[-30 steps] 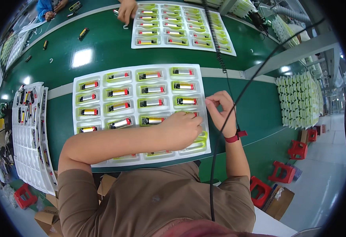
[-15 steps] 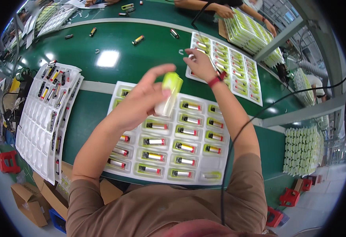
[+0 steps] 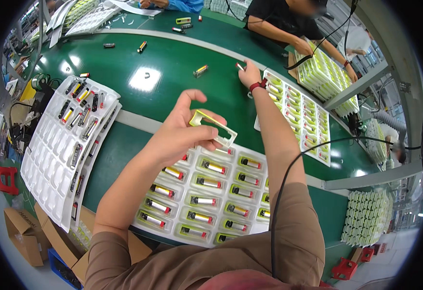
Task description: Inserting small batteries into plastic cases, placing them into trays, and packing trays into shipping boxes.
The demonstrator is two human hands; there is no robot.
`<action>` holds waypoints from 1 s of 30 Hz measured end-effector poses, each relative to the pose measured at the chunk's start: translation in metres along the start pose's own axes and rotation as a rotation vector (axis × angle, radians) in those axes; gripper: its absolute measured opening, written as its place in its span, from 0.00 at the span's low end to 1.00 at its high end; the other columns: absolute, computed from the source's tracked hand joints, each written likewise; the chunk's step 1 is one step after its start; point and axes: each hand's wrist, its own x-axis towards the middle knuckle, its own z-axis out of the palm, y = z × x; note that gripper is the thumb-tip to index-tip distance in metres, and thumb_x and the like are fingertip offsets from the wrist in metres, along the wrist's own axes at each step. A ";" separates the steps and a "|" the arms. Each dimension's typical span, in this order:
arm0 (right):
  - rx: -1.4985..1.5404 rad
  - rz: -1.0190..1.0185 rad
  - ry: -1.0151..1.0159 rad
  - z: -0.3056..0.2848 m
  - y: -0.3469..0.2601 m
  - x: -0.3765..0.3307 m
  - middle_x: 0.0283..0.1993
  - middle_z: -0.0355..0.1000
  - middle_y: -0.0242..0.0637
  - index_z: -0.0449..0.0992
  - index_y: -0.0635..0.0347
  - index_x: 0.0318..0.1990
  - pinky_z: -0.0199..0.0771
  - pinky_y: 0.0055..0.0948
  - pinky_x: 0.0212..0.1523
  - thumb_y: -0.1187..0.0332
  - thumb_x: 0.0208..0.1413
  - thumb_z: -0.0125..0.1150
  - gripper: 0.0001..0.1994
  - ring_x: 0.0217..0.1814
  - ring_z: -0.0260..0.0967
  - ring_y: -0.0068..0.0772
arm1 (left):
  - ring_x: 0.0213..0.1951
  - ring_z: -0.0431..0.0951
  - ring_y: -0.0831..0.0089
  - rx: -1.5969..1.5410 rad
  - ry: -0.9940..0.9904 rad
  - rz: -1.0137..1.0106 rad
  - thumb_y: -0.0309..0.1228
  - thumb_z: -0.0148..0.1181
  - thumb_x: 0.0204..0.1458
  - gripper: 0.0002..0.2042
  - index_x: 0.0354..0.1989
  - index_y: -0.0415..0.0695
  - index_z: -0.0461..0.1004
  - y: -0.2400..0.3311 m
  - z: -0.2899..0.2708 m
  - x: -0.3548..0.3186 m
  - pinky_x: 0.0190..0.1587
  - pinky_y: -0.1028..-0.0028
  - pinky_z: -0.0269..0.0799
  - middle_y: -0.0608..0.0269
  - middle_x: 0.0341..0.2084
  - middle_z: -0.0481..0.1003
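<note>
My left hand (image 3: 182,126) pinches a hollow plastic frame (image 3: 216,126), pale inside with a yellow-green edge, above the near white tray (image 3: 172,231). That tray's pockets hold yellow-green shells with small cylindrical battery cells (image 3: 203,200) in them, silver or yellow with red and black ends. Farther off, my right hand (image 3: 251,75) reaches past the far tray's corner, fingers closed around a battery cell (image 3: 240,66) with a red end. Another loose cell (image 3: 200,71) lies on the green table to its left. My right forearm covers part of both trays.
A filled white tray (image 3: 301,113) lies at the right. Stacked trays (image 3: 71,145) with loose cells stand at the left. A black cable (image 3: 288,169) crosses my right arm. Across the table, a co-worker's hands (image 3: 304,47) rest at a tray stack (image 3: 325,77). Cardboard boxes (image 3: 25,234) sit below.
My right hand has moved away from the far tray onto the table and closed around a loose cell. My left hand has turned the frame so its opening shows. The whole view has shifted.
</note>
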 end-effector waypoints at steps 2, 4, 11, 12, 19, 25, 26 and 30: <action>0.670 0.158 -0.135 -0.026 -0.031 -0.024 0.45 0.78 0.45 0.70 0.59 0.61 0.80 0.40 0.49 0.68 0.61 0.59 0.20 0.48 0.79 0.45 | 0.38 0.85 0.66 0.092 0.013 0.049 0.19 0.59 0.60 0.27 0.66 0.44 0.57 0.000 0.004 -0.001 0.41 0.72 0.84 0.50 0.49 0.76; 1.383 0.268 -0.366 -0.068 -0.055 -0.057 0.43 0.75 0.41 0.67 0.60 0.62 0.81 0.35 0.46 0.72 0.62 0.57 0.21 0.46 0.78 0.37 | 0.42 0.84 0.64 0.033 -0.009 0.015 0.21 0.56 0.63 0.18 0.61 0.39 0.67 -0.011 -0.007 0.006 0.47 0.71 0.82 0.53 0.52 0.75; 1.572 0.060 -0.374 -0.224 -0.088 -0.234 0.47 0.77 0.43 0.70 0.65 0.58 0.83 0.32 0.48 0.77 0.66 0.57 0.14 0.45 0.80 0.33 | 0.56 0.78 0.57 -0.079 -0.030 0.017 0.36 0.44 0.71 0.21 0.63 0.32 0.66 -0.036 0.002 0.012 0.62 0.63 0.74 0.46 0.58 0.73; 1.513 0.070 -0.298 -0.228 -0.096 -0.248 0.47 0.78 0.43 0.72 0.66 0.56 0.83 0.31 0.49 0.77 0.66 0.58 0.13 0.45 0.80 0.32 | 0.58 0.76 0.56 -0.084 -0.032 0.004 0.38 0.41 0.72 0.23 0.65 0.31 0.64 -0.039 0.002 0.011 0.65 0.63 0.72 0.44 0.59 0.72; 1.322 0.105 -0.279 -0.212 -0.114 -0.278 0.44 0.80 0.38 0.75 0.68 0.52 0.81 0.24 0.47 0.76 0.62 0.65 0.12 0.42 0.80 0.25 | 0.64 0.71 0.59 -0.066 -0.033 0.009 0.39 0.39 0.74 0.23 0.66 0.33 0.64 -0.060 0.020 0.008 0.70 0.62 0.66 0.48 0.62 0.70; 1.203 0.115 -0.161 -0.196 -0.122 -0.278 0.42 0.78 0.34 0.76 0.67 0.46 0.77 0.17 0.44 0.77 0.58 0.71 0.11 0.41 0.75 0.17 | 0.64 0.70 0.63 -0.090 -0.073 -0.001 0.41 0.38 0.75 0.24 0.65 0.33 0.66 -0.061 0.020 0.005 0.71 0.61 0.65 0.51 0.62 0.69; 1.198 0.119 -0.164 -0.196 -0.123 -0.279 0.42 0.78 0.34 0.76 0.67 0.46 0.77 0.17 0.44 0.77 0.58 0.71 0.11 0.41 0.75 0.17 | 0.64 0.70 0.64 -0.082 -0.064 0.004 0.42 0.38 0.75 0.24 0.65 0.33 0.66 -0.059 0.021 0.004 0.71 0.61 0.65 0.51 0.62 0.69; 1.227 0.137 -0.115 -0.192 -0.127 -0.282 0.41 0.78 0.34 0.76 0.67 0.44 0.76 0.17 0.43 0.77 0.58 0.71 0.10 0.41 0.75 0.18 | 0.64 0.70 0.64 -0.100 -0.051 -0.001 0.41 0.38 0.75 0.24 0.65 0.33 0.67 -0.059 0.021 0.005 0.70 0.61 0.66 0.51 0.62 0.68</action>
